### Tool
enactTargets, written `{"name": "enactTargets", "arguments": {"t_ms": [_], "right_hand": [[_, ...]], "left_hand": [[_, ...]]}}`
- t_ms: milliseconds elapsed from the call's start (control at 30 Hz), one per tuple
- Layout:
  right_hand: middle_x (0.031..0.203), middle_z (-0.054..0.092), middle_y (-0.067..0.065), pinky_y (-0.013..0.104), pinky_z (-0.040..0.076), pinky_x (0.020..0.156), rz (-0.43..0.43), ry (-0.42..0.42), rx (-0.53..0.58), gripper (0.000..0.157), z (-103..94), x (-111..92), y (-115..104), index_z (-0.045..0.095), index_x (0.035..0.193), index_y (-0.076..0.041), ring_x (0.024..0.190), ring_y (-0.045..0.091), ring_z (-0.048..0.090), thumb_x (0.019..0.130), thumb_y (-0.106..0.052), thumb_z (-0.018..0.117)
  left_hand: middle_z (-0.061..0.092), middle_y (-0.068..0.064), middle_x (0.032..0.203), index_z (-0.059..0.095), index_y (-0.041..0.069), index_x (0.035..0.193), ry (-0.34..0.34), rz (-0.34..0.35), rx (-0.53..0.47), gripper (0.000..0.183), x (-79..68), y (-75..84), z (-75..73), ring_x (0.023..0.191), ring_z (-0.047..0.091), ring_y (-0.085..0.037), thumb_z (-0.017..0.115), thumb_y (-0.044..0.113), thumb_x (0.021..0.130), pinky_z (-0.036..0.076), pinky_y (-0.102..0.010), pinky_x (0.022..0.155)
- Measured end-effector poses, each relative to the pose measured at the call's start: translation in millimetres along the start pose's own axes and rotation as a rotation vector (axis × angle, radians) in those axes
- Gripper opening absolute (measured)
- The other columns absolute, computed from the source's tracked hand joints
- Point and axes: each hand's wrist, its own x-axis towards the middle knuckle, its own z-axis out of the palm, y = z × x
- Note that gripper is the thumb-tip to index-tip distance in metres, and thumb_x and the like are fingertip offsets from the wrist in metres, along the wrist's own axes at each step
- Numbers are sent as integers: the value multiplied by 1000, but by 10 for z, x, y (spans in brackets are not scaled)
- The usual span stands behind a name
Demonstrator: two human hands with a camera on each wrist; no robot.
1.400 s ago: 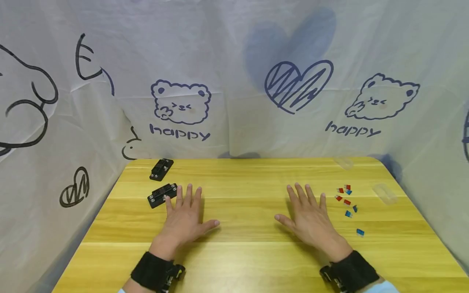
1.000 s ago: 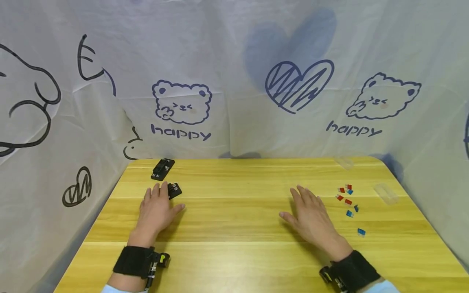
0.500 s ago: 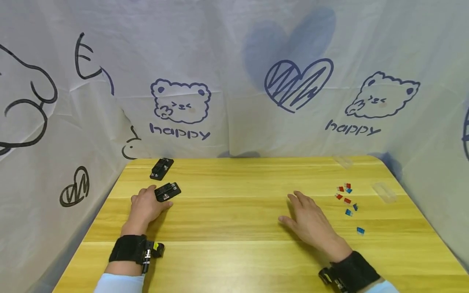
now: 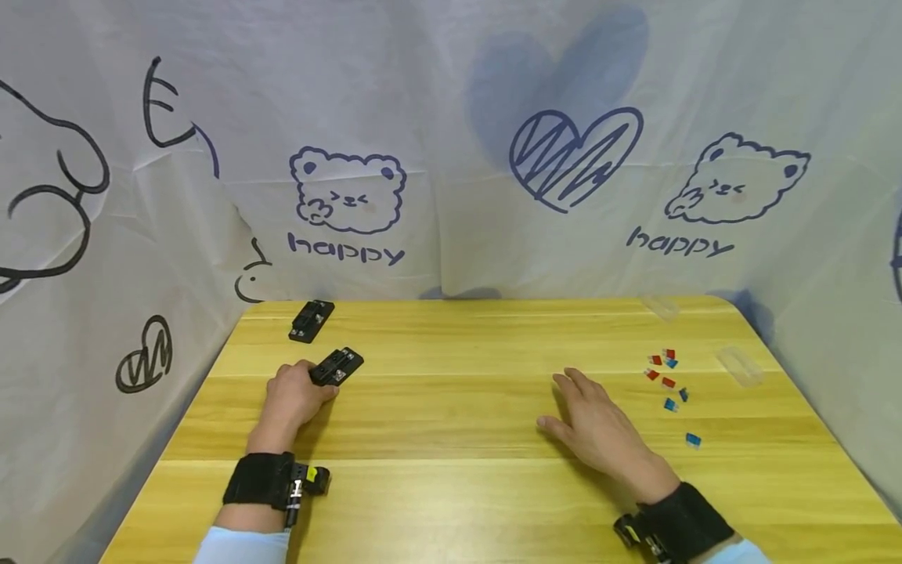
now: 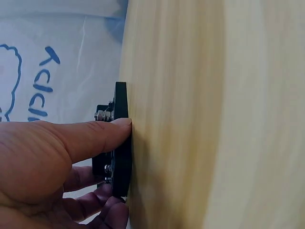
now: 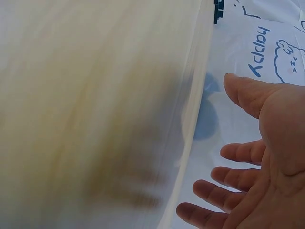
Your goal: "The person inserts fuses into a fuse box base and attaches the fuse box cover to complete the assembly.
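My left hand grips a black fuse holder by its left end, in the head view. In the left wrist view the thumb lies along one side of this fuse holder and the other fingers curl around its lower end; metal screw terminals show on it. A second black fuse holder lies behind, near the table's far left corner. My right hand hovers over the right half of the table with relaxed, spread fingers and holds nothing, as the right wrist view of the hand also shows.
To the right of my right hand lie several small blade fuses, red ones and blue ones. Beyond them are two clear plastic pieces, one near the right edge. White cloth walls with drawings enclose the wooden table.
My left hand has moved left from the table's middle, taken hold of the nearer fuse holder and shifted it slightly right. My right hand's fingers have relaxed, with little movement.
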Motion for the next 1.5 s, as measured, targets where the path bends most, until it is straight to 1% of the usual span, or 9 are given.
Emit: {"name": "enactTargets", "arguments": {"t_ms": [267, 467, 633, 800, 967, 1100, 1200, 1333, 1500], "right_hand": [[148, 36, 27, 62, 37, 101, -1, -12, 18, 75, 5, -3, -19, 36, 145, -3, 133, 46, 34, 91, -47, 62], [145, 40, 26, 62, 37, 100, -1, 4, 33, 71, 2, 6, -31, 40, 143, -4, 131, 45, 36, 91, -45, 63], [144, 42, 26, 62, 38, 99, 5, 7, 30, 70, -4, 8, -23, 42, 143, -5, 129, 45, 37, 91, -45, 63], [142, 44, 26, 61, 39, 99, -2, 10, 19, 68, 0, 6, -19, 44, 141, -4, 128, 46, 39, 90, -44, 64], [141, 45, 26, 61, 38, 99, -3, 13, 10, 67, -1, -9, -17, 44, 140, -3, 128, 46, 39, 91, -43, 64], [139, 47, 25, 60, 39, 99, -3, 20, 11, 66, 3, -17, -17, 46, 139, -2, 126, 45, 41, 90, -42, 65], [139, 48, 25, 60, 40, 99, 0, 18, 13, 67, 5, -19, -22, 46, 139, -2, 126, 44, 42, 89, -42, 66], [138, 49, 25, 59, 40, 99, 15, 6, 9, 67, 13, -11, -34, 46, 139, -3, 126, 44, 43, 90, -43, 65], [137, 51, 25, 59, 39, 101, 14, -22, -3, 66, 26, -8, -78, 48, 138, -2, 126, 43, 44, 88, -42, 67]], "left_hand": [[53, -28, 112, 53, -5, 130, -21, 47, -28, 61, -136, 243, 153, 99, 47, -43, 73, 29, 83, 41, -47, 76], [55, -26, 113, 57, 1, 127, -32, 126, 6, 59, -225, 497, 307, 96, 51, -39, 78, 27, 79, 45, -47, 79], [56, -22, 113, 59, 2, 127, -53, 189, -1, 58, -317, 697, 458, 94, 52, -33, 80, 24, 78, 46, -45, 81], [57, -18, 112, 60, 5, 126, -76, 234, -13, 55, -399, 858, 556, 96, 51, -32, 80, 23, 77, 47, -44, 82], [56, -16, 113, 60, 7, 126, -107, 270, -26, 55, -456, 986, 622, 96, 50, -31, 81, 22, 77, 46, -42, 81], [57, -17, 118, 58, 6, 129, -116, 305, -32, 58, -500, 1075, 686, 102, 50, -33, 80, 22, 77, 46, -44, 86], [57, -17, 120, 58, 5, 127, -121, 330, -51, 58, -529, 1134, 729, 104, 50, -33, 81, 21, 77, 46, -44, 88], [58, -15, 118, 61, 6, 123, -136, 368, -66, 54, -567, 1205, 778, 101, 50, -30, 81, 21, 76, 46, -43, 87], [57, -14, 120, 60, 8, 124, -171, 400, -65, 54, -623, 1311, 849, 102, 50, -28, 80, 23, 77, 46, -43, 89]]}}
